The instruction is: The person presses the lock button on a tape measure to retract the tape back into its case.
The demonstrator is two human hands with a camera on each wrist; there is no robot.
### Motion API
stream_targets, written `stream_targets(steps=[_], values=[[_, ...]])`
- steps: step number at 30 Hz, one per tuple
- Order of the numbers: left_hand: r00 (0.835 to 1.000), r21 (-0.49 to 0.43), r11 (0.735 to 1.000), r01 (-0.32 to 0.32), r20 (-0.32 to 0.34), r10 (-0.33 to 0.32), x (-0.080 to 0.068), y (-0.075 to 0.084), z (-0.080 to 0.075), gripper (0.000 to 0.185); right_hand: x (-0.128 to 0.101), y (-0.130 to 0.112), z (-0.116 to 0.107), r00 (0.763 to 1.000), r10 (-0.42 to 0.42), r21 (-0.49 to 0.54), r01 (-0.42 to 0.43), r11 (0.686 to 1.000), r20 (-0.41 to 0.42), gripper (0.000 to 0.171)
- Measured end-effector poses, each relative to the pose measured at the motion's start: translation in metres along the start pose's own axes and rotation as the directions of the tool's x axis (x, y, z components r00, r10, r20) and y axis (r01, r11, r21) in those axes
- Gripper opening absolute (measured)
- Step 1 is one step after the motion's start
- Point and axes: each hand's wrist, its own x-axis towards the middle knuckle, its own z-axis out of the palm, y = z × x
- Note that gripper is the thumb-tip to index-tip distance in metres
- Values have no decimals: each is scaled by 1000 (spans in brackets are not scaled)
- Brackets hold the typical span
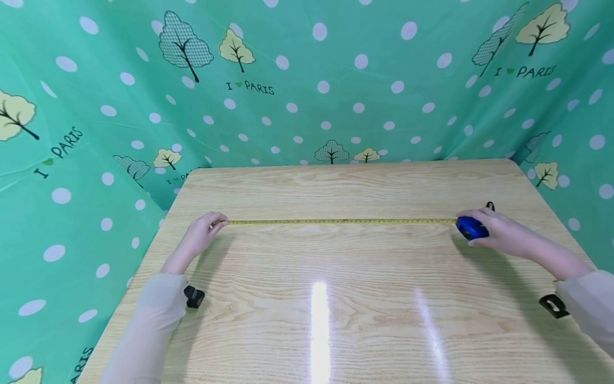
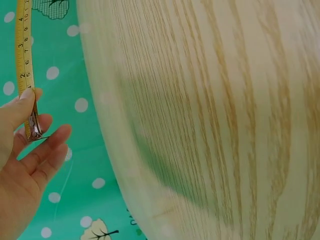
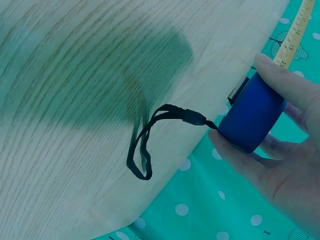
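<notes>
A yellow tape measure blade stretches straight across the back half of the table between both hands. At its left end, my left hand pinches the blade; in the left wrist view the thumb presses on the yellow strip just above the metal end hook. My right hand grips the blue tape measure case, with the thumb near where the blade comes out. From the case in the right wrist view, a black wrist strap dangles in a loop, and a metal belt clip shows on its side.
The light wood-grain table carries bright light reflections near its front. Green dotted cloth with printed trees hangs behind and at both sides. Black wrist devices sit by the sleeves, and the arms cast shadows on the wood.
</notes>
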Motion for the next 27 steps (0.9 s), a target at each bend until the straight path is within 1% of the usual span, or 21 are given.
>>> stream_targets(steps=[6, 11, 15, 21, 27], values=[[1000, -5, 1000, 8, -2, -8, 1, 2, 2, 18, -1, -1, -1, 1000, 9, 7, -9, 1000, 7, 57], [1000, -18, 999, -26, 12, 26, 2, 4, 10, 17, 0, -1, -1, 1000, 7, 12, -7, 1000, 11, 57], [999, -22, 999, -28, 15, 29, 3, 7, 14, 16, 1, -3, 1, 1000, 4, 10, -5, 1000, 17, 57], [1000, -15, 999, -30, 2, 30, 5, 12, 13, 16, 1, -5, 2, 1000, 4, 6, -4, 1000, 12, 57], [999, -8, 1000, -31, 15, 31, 9, 20, 12, 17, 3, -8, 1, 1000, 0, 14, 0, 1000, 13, 58]])
